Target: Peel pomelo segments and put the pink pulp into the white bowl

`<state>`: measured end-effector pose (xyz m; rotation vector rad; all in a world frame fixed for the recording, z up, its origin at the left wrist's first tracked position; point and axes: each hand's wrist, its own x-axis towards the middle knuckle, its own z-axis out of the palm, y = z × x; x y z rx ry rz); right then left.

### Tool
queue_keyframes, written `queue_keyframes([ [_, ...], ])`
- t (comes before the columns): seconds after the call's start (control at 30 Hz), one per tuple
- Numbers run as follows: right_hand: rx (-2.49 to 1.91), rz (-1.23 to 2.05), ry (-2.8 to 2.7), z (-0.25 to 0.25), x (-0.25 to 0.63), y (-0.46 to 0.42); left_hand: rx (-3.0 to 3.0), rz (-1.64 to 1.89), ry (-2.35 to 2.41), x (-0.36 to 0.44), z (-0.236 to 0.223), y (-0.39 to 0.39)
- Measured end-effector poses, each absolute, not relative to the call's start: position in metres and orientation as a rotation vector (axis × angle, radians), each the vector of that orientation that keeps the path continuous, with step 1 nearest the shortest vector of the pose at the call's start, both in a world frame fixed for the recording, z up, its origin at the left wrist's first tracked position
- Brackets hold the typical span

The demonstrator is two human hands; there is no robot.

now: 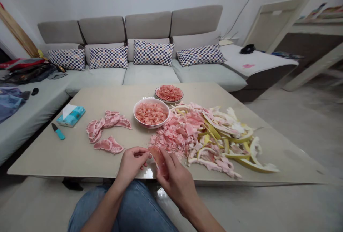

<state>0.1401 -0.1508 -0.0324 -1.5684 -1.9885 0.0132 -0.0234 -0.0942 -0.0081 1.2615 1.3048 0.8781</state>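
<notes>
A pink pomelo segment point(159, 159) is held upright near the table's front edge, with my right hand point(178, 180) wrapped around its right side. At the segment's upper left edge, the thumb and forefinger of my left hand point(130, 163) are pinched together; its skin there is too small to make out. Beyond my hands stands a white bowl point(151, 126) of peeled pomelo pulp point(151, 113). Behind it is a plate point(170, 102) heaped with more pulp. Several unpeeled segments point(109, 144) lie to the left. A pile of pink membrane scraps point(174, 132) lies just beyond my right hand.
Thick yellow-and-white rind strips point(241, 153) spread over the right of the table point(88, 166). At the left are a blue tissue pack point(73, 116) and a small knife with a teal handle point(59, 133). A grey sofa point(150, 73) with checked cushions runs behind the table.
</notes>
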Motion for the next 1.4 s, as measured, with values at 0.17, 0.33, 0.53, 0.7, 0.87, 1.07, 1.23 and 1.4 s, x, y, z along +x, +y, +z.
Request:
queue_keyframes([
  [0.17,-1.554,0.059,-2.022,-0.028,0.142,-0.152,1.229,0.904,1.305,-0.021,-0.01,-0.095],
  [0.33,-1.582,0.048,-2.046,-0.026,0.144,-0.154,1.256,0.943,1.324,-0.023,-0.012,-0.093],
  [0.53,-1.624,-0.034,-2.087,-0.027,0.147,-0.153,1.307,0.929,1.351,-0.021,-0.008,-0.096],
  [0.7,-1.617,-0.064,-2.075,-0.029,0.146,-0.153,1.28,0.92,1.343,-0.02,-0.009,-0.096],
  [0.87,-1.605,-0.08,-2.09,-0.027,0.144,-0.153,1.222,0.906,1.296,-0.023,-0.009,-0.093],
  [1.07,-1.574,-0.107,-2.112,-0.024,0.142,-0.153,1.162,0.921,1.276,-0.024,-0.009,-0.092],
  [1.23,-1.55,0.14,-2.048,-0.02,0.142,-0.152,1.111,0.947,1.257,-0.025,-0.009,-0.092],
  [1.4,-1.411,0.73,-1.757,-0.003,0.156,-0.149,1.035,0.948,1.14,-0.027,-0.003,-0.095],
])
